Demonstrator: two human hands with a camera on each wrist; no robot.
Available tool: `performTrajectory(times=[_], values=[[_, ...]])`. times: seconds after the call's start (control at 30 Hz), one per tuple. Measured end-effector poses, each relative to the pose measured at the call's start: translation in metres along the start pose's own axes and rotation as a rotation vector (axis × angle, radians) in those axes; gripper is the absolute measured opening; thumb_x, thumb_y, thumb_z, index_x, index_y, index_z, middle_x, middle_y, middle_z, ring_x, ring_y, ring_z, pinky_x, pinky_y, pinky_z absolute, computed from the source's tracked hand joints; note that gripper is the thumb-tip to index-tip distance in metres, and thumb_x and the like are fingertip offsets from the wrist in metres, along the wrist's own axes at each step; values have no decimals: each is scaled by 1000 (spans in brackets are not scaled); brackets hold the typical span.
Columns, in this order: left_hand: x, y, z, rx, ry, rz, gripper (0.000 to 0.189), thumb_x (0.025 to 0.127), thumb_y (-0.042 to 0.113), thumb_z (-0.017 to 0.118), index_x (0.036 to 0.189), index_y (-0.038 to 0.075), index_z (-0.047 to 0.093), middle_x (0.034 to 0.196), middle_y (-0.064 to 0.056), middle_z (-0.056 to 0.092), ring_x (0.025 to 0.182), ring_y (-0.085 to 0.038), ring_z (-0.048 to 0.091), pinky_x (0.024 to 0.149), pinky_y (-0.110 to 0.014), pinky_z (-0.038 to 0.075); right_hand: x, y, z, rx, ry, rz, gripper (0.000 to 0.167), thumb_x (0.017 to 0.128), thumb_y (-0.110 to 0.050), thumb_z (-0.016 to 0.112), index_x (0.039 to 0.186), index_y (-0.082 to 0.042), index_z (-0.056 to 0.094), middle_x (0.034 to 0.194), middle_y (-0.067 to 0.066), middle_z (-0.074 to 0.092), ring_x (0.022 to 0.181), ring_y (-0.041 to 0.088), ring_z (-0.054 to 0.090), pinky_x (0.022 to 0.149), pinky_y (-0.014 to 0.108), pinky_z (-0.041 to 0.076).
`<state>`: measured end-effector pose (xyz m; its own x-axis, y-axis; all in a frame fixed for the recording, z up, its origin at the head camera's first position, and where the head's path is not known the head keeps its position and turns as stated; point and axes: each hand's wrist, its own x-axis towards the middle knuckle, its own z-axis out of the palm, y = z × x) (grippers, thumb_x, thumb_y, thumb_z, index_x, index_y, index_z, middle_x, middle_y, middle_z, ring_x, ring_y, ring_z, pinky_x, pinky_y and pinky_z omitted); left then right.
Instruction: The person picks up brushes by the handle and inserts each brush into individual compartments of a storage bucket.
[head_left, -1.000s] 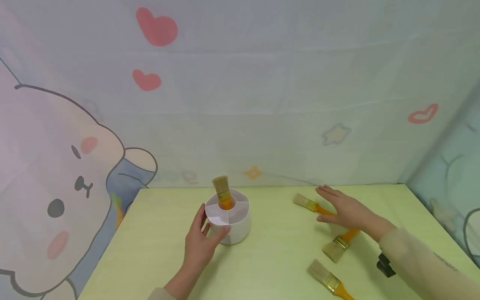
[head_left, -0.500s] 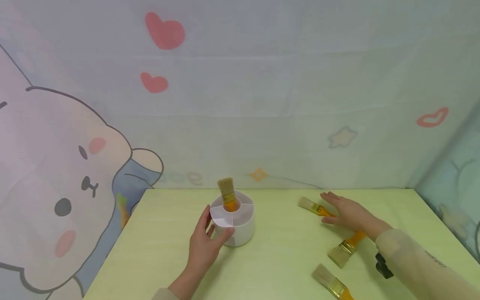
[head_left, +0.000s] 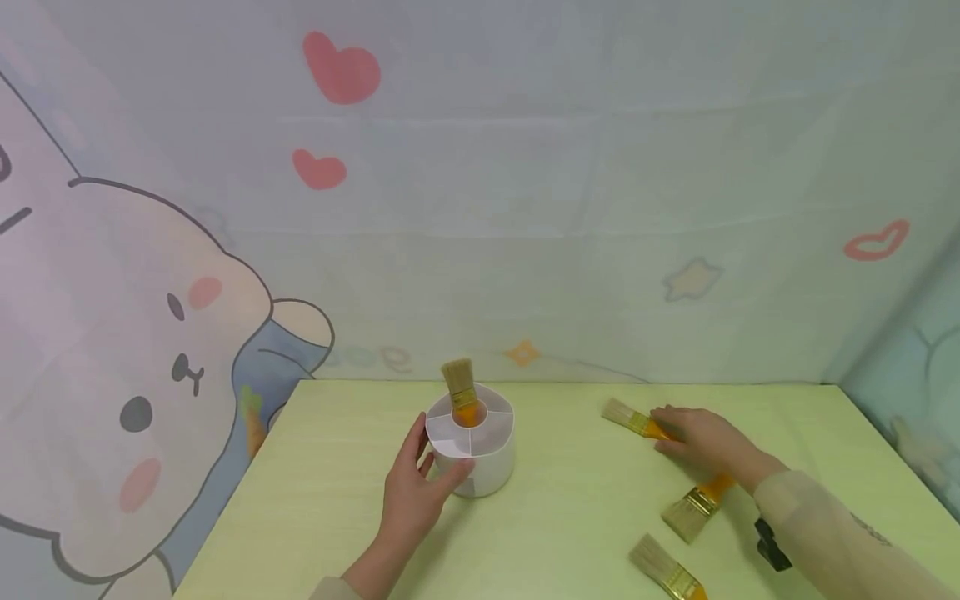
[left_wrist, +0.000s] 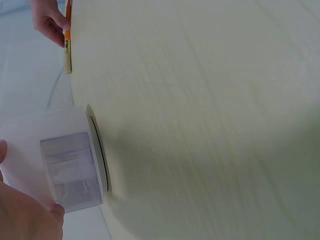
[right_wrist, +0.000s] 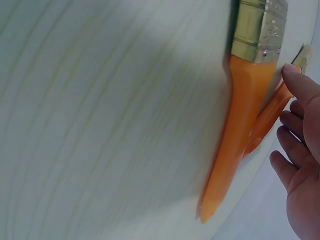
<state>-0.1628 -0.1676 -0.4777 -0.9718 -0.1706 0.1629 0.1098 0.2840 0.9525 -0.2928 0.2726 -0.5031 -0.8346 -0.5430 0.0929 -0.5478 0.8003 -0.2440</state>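
My left hand point(head_left: 411, 496) grips a round white divided organizer point(head_left: 489, 468), thumb at its front and fingers along its left side. One paintbrush point(head_left: 460, 380) stands in the middle compartment, bristles up and slightly tilted. A clear panel point(left_wrist: 72, 172) shows on the organizer's side in the left wrist view. On the right, my right hand point(head_left: 708, 437) pinches the orange handle of the farthest paintbrush point(head_left: 632, 418), whose bristles point left. Its thumb lies along that handle in the right wrist view, with the other fingers curled on the far side.
A second paintbrush point(head_left: 693, 510) lies just below the right hand, its handle partly under the wrist. Closer to the front edge lies another paintbrush point(head_left: 666, 568), cut off by the frame. Behind the pale table point(head_left: 555, 500) hangs a printed cloth point(head_left: 480, 208).
My right hand has come down, and its fingers have drawn together on the far paintbrush's handle. The left hand keeps its grip on the organizer. The whole head view has shifted slightly.
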Motion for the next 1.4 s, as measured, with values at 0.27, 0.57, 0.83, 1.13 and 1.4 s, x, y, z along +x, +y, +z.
performTrajectory(times=[0.27,0.57,0.83,1.13,1.4], values=[[0,1,0,14,-4,12,97,91,20,89,166,-1,31,167,-21,40,155,-41,39,123,-48,43,1,4,5,-29,43,-15,41,98,-20,79,129,5,72,129,29,71,119,51,68,101,65,58],[2,2,2,26,4,6,97,90,20,89,166,-1,31,166,-21,42,155,-41,40,123,-48,43,3,1,7,-42,119,-63,26,94,-10,81,118,0,79,112,18,79,102,41,76,91,58,64],[3,2,2,28,6,13,96,91,19,89,165,-1,32,166,-22,42,154,-41,40,123,-49,43,6,0,7,-117,149,-85,20,91,-9,83,110,-2,82,101,12,81,91,34,78,82,51,67],[4,1,4,28,13,11,96,90,17,89,165,-2,33,166,-22,42,154,-42,40,123,-50,44,5,-3,7,-199,223,-138,16,88,-11,87,103,-6,82,96,6,81,86,30,77,76,47,67],[5,1,7,37,10,15,96,90,17,90,165,-2,33,167,-21,42,154,-41,41,122,-49,45,4,1,7,-231,262,-158,15,85,-10,89,97,-8,81,89,2,78,79,26,74,70,44,67]])
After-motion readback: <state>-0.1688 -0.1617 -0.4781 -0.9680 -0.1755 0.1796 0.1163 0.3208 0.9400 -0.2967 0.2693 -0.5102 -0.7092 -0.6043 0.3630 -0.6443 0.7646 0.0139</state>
